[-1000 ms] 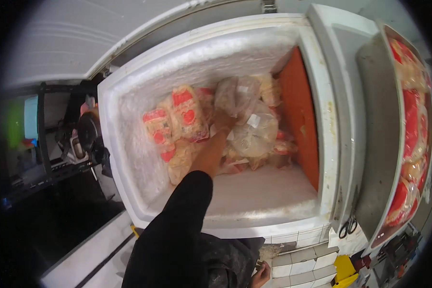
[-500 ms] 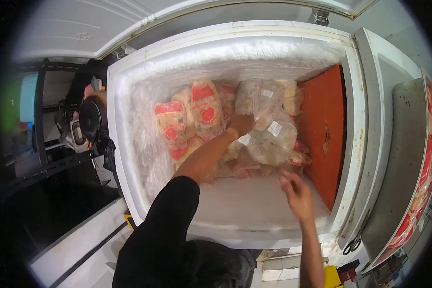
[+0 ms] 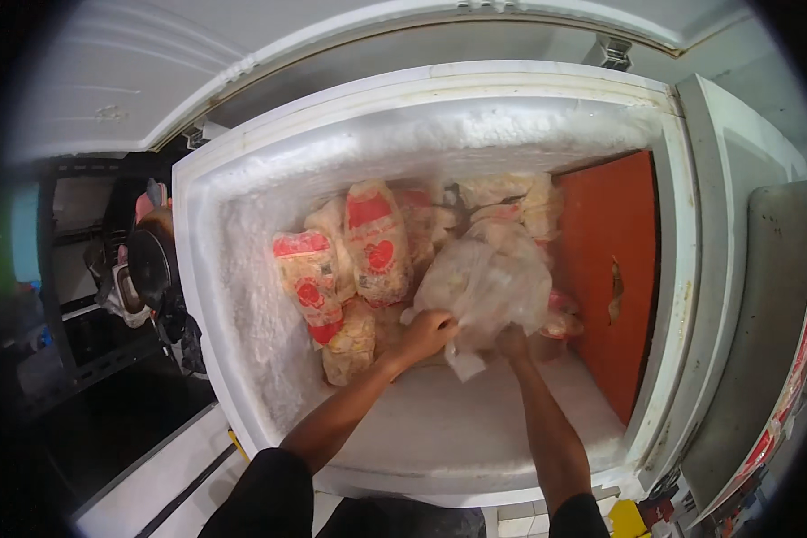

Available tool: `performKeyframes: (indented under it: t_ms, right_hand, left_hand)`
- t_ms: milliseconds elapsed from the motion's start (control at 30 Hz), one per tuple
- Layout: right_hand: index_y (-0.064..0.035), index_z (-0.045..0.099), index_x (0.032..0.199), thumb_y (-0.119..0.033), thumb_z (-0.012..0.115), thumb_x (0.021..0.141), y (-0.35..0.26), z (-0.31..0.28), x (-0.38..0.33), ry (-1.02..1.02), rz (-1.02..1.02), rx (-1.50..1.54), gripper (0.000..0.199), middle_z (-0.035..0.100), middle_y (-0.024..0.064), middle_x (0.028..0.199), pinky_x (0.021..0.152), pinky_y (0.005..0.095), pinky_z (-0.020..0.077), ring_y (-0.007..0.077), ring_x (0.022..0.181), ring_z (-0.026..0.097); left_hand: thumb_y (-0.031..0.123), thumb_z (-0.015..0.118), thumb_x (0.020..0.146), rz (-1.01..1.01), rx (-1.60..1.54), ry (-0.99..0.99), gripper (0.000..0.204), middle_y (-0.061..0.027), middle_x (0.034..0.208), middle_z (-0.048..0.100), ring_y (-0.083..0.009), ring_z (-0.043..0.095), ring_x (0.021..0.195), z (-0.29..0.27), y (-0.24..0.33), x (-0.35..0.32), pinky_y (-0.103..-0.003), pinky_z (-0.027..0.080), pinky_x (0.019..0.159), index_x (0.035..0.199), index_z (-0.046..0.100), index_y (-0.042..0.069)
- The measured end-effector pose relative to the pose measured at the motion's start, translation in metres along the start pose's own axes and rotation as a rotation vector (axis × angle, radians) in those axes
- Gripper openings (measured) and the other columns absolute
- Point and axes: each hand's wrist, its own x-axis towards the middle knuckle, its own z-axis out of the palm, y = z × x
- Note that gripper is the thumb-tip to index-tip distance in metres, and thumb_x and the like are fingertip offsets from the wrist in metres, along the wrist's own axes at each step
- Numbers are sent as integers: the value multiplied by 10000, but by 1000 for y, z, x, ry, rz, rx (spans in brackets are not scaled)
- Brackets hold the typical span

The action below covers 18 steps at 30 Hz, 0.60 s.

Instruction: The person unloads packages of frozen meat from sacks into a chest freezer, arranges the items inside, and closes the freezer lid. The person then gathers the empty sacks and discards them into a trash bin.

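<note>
Inside the frosted chest freezer, a translucent plastic bag (image 3: 489, 278) with pale contents sits bunched up toward the right. My left hand (image 3: 429, 335) is closed on its near left edge, the thumb and fingers pinched together. At the near right side of the same bag, my right hand (image 3: 514, 344) grips the plastic, its fingertips partly hidden. A loose flap of the bag (image 3: 464, 361) hangs between the two hands. To the left lie frozen food packs with red print: one pack (image 3: 308, 285) beside the frosted wall and a larger pack (image 3: 378, 242) nearer the middle.
An orange-red panel (image 3: 608, 278) stands at the freezer's right end. Thick frost lines the far wall (image 3: 439, 134), and a white ledge (image 3: 475, 414) runs along the near side. Further packs (image 3: 533, 199) lie behind the bag. Left of the freezer hangs a dark pan (image 3: 152, 269).
My right hand has moved in from the near right onto the bag. The left hand has come nearer with the bag gathered up, exposing packs behind it. The view has shifted slightly.
</note>
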Motion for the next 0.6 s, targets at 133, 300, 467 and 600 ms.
performKeyframes:
  t_ms: [133, 300, 467, 600]
  right_hand:
    - [0, 607, 989, -320, 565, 808, -90, -46, -98, 77, -128, 101, 370, 624, 271, 879, 776, 470, 464, 442, 871, 596]
    - [26, 626, 938, -368, 565, 798, -109, -79, -138, -32, -107, 28, 423, 623, 279, 874, 788, 472, 458, 442, 871, 595]
    - [83, 622, 845, -360, 586, 790, -109, -104, -179, 74, -32, 45, 448, 624, 276, 782, 731, 456, 460, 409, 785, 621]
    - [78, 623, 823, -310, 605, 793, -114, -129, -232, 122, -64, 246, 390, 632, 210, 709, 669, 400, 465, 288, 690, 633]
  left_hand:
    - [186, 549, 790, 15, 116, 225, 235, -186, 594, 543, -278, 602, 612, -22, -7, -36, -378, 444, 579, 677, 564, -19]
    - [199, 505, 829, -172, 413, 272, 228, -198, 777, 603, -347, 618, 764, -13, -51, -5, -435, 478, 676, 839, 601, -8]
    - [245, 470, 869, -387, 254, 454, 443, -263, 1157, 494, -446, 547, 961, 9, -44, 27, -523, 455, 788, 1260, 395, 52]
    - [254, 470, 859, -121, 332, 606, 567, -296, 1190, 453, -478, 533, 968, 14, -62, 49, -528, 452, 812, 1350, 265, 57]
